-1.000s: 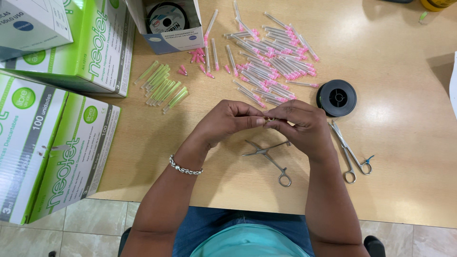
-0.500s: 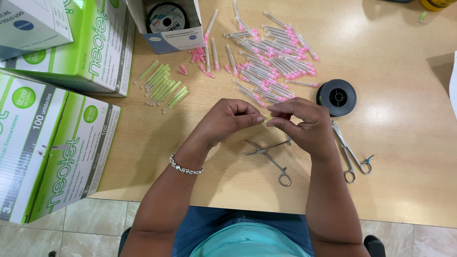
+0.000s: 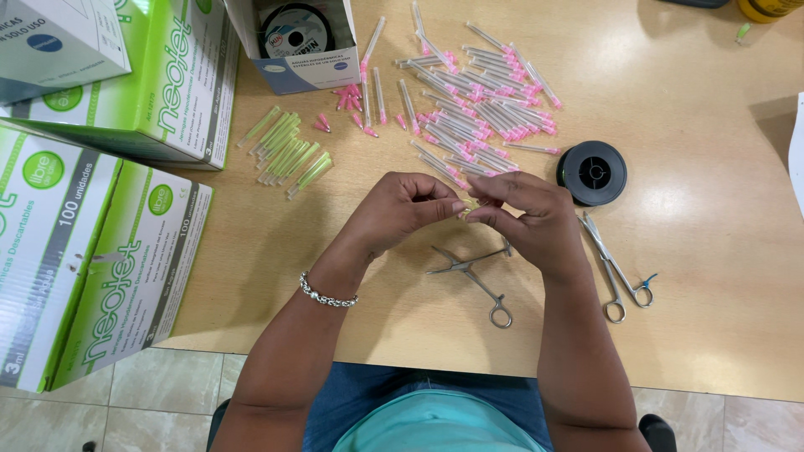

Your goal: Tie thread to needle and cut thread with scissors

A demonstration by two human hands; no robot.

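Observation:
My left hand (image 3: pixel 406 209) and my right hand (image 3: pixel 528 218) meet fingertip to fingertip over the wooden table (image 3: pixel 712 276). Between them they pinch one small pale capped needle (image 3: pixel 471 207), mostly hidden by the fingers. Just beyond my hands lies a heap of pink-hubbed capped needles (image 3: pixel 477 109). Open steel forceps (image 3: pixel 473 276) lie flat on the table right under my hands. A second pair of forceps (image 3: pixel 620 272) lies closed to the right of my right wrist.
A black wire spool (image 3: pixel 592 172) sits right of the pink heap. Several green capped needles (image 3: pixel 289 155) lie at the left. Green and white cartons (image 3: pixel 100 251) stand along the left edge. A small open box with a spool inside (image 3: pixel 295 38) stands at the back.
My hands stay in the same spot above the forceps. The fingertips have shifted slightly around the small needle; nothing else on the table has moved.

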